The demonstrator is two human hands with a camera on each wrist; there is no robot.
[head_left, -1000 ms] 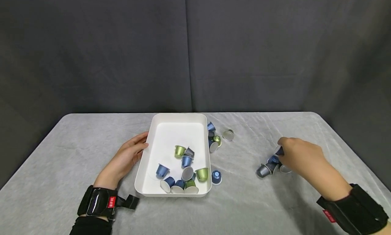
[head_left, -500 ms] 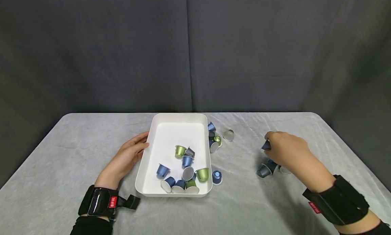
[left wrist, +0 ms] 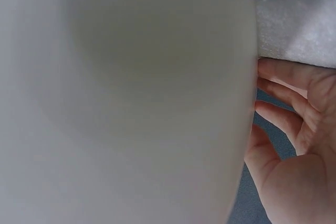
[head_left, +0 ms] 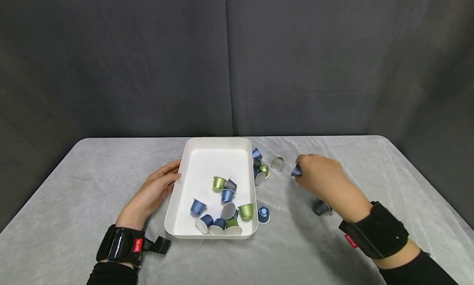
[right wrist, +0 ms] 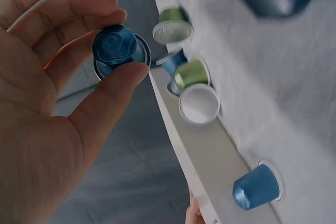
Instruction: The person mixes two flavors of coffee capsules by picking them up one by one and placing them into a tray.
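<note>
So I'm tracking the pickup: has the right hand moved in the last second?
Yes. The right hand, pinching a blue capsule, has moved left toward the white tray.

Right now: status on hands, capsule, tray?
Right hand pinches blue capsule, airborne. Left hand rests against white tray. Loose capsules beside tray's right wall.

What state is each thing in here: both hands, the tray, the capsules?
Right hand: pinches a blue capsule, held above the table.
Left hand: fingers straight, resting against the white tray's left side.
White tray: flat on the table, holding a heap of blue, green and grey capsules at its near end.
Loose capsules: lying on the table right of the tray.
Grey capsule: on its side beside the right wrist.
</note>
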